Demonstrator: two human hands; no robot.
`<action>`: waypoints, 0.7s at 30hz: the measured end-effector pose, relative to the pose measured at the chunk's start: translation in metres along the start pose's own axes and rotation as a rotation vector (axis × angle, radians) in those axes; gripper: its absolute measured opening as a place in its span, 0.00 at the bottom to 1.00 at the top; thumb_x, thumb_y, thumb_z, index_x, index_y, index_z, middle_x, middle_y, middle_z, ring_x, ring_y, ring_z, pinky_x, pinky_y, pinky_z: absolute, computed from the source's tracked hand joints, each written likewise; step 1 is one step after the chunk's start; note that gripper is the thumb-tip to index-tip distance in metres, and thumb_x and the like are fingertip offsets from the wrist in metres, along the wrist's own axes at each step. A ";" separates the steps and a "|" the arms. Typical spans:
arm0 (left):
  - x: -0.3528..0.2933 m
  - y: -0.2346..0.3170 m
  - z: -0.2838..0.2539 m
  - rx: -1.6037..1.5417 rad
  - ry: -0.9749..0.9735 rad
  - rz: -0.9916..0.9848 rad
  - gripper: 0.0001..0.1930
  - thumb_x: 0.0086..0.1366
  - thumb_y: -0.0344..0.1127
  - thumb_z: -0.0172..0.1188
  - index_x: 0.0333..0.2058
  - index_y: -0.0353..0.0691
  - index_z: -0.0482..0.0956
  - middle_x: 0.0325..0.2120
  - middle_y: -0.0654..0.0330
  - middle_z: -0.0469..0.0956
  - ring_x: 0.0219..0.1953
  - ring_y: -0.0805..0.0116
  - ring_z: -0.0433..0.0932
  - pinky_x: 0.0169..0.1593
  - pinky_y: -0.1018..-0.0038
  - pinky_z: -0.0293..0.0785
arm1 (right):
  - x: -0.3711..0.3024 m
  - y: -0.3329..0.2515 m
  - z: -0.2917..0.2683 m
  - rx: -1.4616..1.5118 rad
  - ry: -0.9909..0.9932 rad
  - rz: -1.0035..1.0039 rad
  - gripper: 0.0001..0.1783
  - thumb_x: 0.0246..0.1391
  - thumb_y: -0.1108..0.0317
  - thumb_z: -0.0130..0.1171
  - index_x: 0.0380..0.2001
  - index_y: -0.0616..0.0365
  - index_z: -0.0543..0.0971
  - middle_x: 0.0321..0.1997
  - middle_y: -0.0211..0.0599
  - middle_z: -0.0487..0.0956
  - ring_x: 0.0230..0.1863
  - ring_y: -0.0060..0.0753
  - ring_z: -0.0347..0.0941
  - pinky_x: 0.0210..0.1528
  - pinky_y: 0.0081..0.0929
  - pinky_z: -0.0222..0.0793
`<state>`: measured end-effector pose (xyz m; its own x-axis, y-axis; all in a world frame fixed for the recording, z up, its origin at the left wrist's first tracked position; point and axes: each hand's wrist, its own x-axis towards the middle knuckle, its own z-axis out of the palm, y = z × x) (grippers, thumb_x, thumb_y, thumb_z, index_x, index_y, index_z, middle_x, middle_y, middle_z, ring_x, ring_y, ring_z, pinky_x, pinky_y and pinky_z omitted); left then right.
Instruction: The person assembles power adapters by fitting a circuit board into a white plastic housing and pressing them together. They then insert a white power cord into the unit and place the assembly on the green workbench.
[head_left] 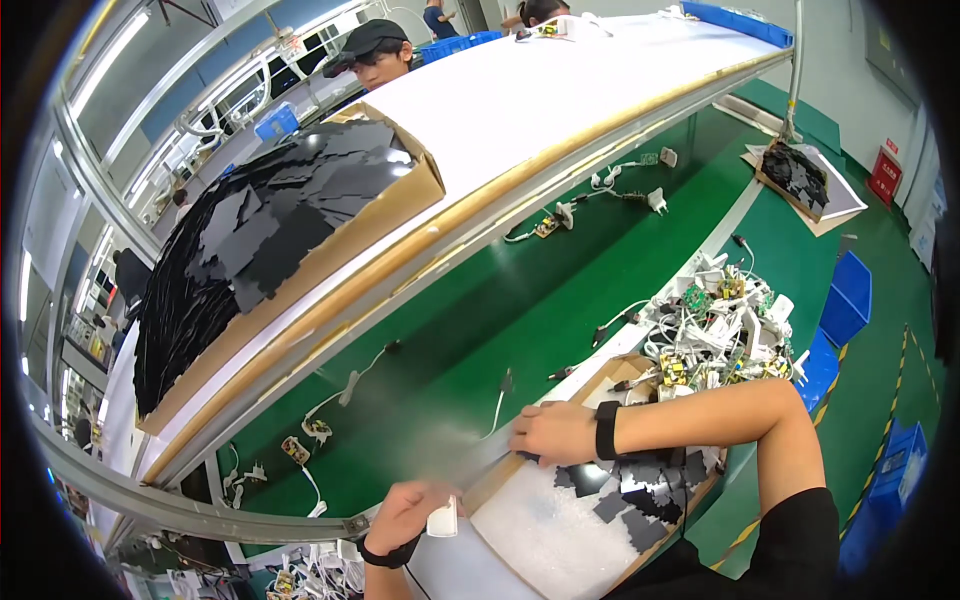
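Note:
Low in the head view, my left hand [402, 518] is closed on a small white plastic casing [442, 517]. My right hand [555, 432] reaches across to the left with its fingers curled down, over the rim of a cardboard box. What it grips, if anything, is hidden beneath the fingers. Below that forearm the box holds dark grey flat pieces [640, 495] lying on a whitish translucent layer [545, 530]. Beyond the right forearm lies a heap of white cables, plugs and small circuit boards [715, 325].
A raised white shelf [560, 85] bears a large carton of black sheets [270, 210]. On the green bench [440, 400] lie several cabled boards. Blue bins [848, 298] stand at right. A metal post [200, 510] crosses lower left. Across the shelf is a person in a black cap [372, 50].

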<state>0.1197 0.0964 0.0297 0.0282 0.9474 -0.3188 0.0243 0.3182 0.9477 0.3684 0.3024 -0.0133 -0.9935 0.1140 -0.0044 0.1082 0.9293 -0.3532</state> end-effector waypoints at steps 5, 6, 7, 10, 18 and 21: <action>-0.005 0.000 -0.008 -0.005 0.088 0.017 0.11 0.76 0.30 0.52 0.43 0.29 0.82 0.33 0.54 0.86 0.33 0.73 0.82 0.39 0.76 0.77 | 0.002 -0.010 0.009 -0.039 0.049 0.010 0.15 0.47 0.66 0.70 0.40 0.51 0.81 0.46 0.37 0.79 0.52 0.45 0.76 0.51 0.43 0.75; -0.007 -0.003 -0.010 0.007 0.110 0.027 0.11 0.76 0.30 0.52 0.42 0.29 0.82 0.33 0.55 0.86 0.33 0.74 0.82 0.39 0.77 0.77 | 0.001 -0.013 0.009 -0.046 0.047 0.004 0.15 0.47 0.66 0.70 0.40 0.51 0.81 0.46 0.37 0.79 0.52 0.45 0.76 0.51 0.43 0.75; -0.009 -0.008 -0.012 0.005 0.115 0.034 0.11 0.76 0.30 0.52 0.42 0.29 0.82 0.33 0.55 0.86 0.33 0.74 0.82 0.39 0.77 0.77 | 0.000 -0.017 0.008 -0.026 0.076 0.007 0.14 0.47 0.66 0.69 0.39 0.51 0.81 0.45 0.37 0.79 0.52 0.45 0.76 0.51 0.43 0.75; -0.018 -0.024 -0.016 0.079 0.190 0.110 0.11 0.76 0.30 0.53 0.46 0.30 0.81 0.34 0.59 0.85 0.33 0.75 0.81 0.40 0.78 0.76 | -0.006 -0.031 0.008 0.009 0.139 0.009 0.12 0.48 0.67 0.68 0.38 0.51 0.81 0.45 0.37 0.79 0.52 0.45 0.75 0.51 0.42 0.75; -0.058 -0.041 -0.038 0.130 0.244 0.328 0.15 0.78 0.31 0.52 0.58 0.33 0.75 0.42 0.61 0.82 0.38 0.77 0.80 0.43 0.77 0.77 | 0.007 -0.091 -0.010 0.124 -0.023 0.160 0.16 0.56 0.67 0.69 0.47 0.55 0.80 0.42 0.38 0.83 0.46 0.46 0.80 0.47 0.40 0.78; -0.070 -0.036 -0.038 0.234 0.326 0.412 0.15 0.78 0.30 0.50 0.59 0.34 0.73 0.43 0.62 0.81 0.41 0.77 0.80 0.46 0.76 0.78 | 0.027 -0.133 -0.033 0.425 0.240 0.004 0.10 0.58 0.71 0.65 0.44 0.57 0.82 0.40 0.41 0.85 0.43 0.49 0.82 0.47 0.41 0.79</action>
<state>0.0788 0.0196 0.0181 -0.2264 0.9650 0.1325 0.2984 -0.0608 0.9525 0.3287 0.1929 0.0644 -0.9512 0.2418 0.1915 0.0383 0.7087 -0.7045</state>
